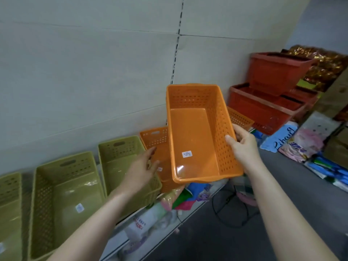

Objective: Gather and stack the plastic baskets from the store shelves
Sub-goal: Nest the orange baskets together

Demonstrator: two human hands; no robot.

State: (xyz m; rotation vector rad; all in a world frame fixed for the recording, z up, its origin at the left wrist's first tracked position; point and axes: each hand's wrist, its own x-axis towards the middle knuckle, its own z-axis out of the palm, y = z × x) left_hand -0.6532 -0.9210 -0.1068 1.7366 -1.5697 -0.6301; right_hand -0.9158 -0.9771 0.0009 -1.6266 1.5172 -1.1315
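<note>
My right hand grips the right wall of an orange perforated basket, held tilted in the air above the shelf, with a price sticker on its floor. Under it and to the left a second orange basket rests on the shelf, and my left hand reaches over its left rim, fingers apart, holding nothing. A third orange basket shows partly behind the held one. Olive-green baskets stand in a row on the shelf: one beside my left hand, another further left, one at the frame edge.
Red-brown plastic crates are stacked at the right end of the shelf, with gold tinsel behind. Packaged goods lie on the grey floor at right and under the shelf. A pale back panel rises behind.
</note>
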